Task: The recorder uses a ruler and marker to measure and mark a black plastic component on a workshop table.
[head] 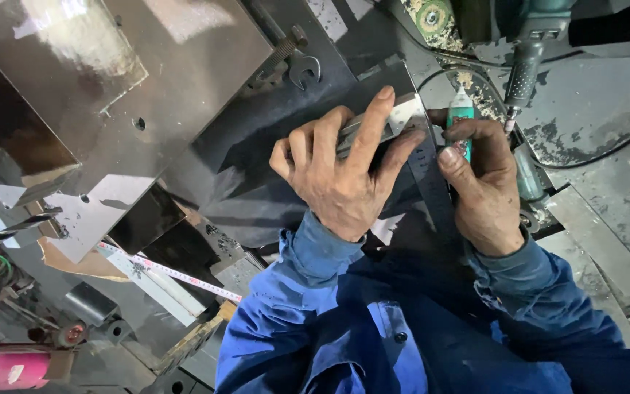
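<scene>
Marking step: your left hand [340, 179] pressed the steel square [402, 120] flat; your right hand [483, 186], at 3 o'clock, gripped the green marker [460, 117]. Next stroke probably required an unmoving square.

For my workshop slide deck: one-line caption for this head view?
Left hand presses a steel square onto a dark metal plate while the right hand holds a green marker.
</scene>
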